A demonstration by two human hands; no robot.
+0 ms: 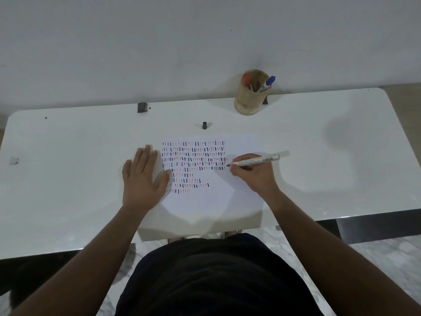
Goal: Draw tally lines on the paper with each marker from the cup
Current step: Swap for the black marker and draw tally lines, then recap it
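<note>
A white sheet of paper [211, 197] lies on the white table [68, 179], filled with rows of short dark and red tally lines. My right hand [255, 173] grips a white-barrelled black marker [257, 160], its tip touching the paper at the right end of a row. My left hand [143, 176] lies flat with fingers spread on the paper's left edge. A wooden cup [249, 99] at the table's back edge holds a red-capped marker [246, 79] and a blue-capped marker [267, 84].
A black marker cap [204, 125] stands on the table just behind the paper. A small black clip [142, 107] sits on the back edge, against the white wall. A small grey piece [14, 160] lies at the far left.
</note>
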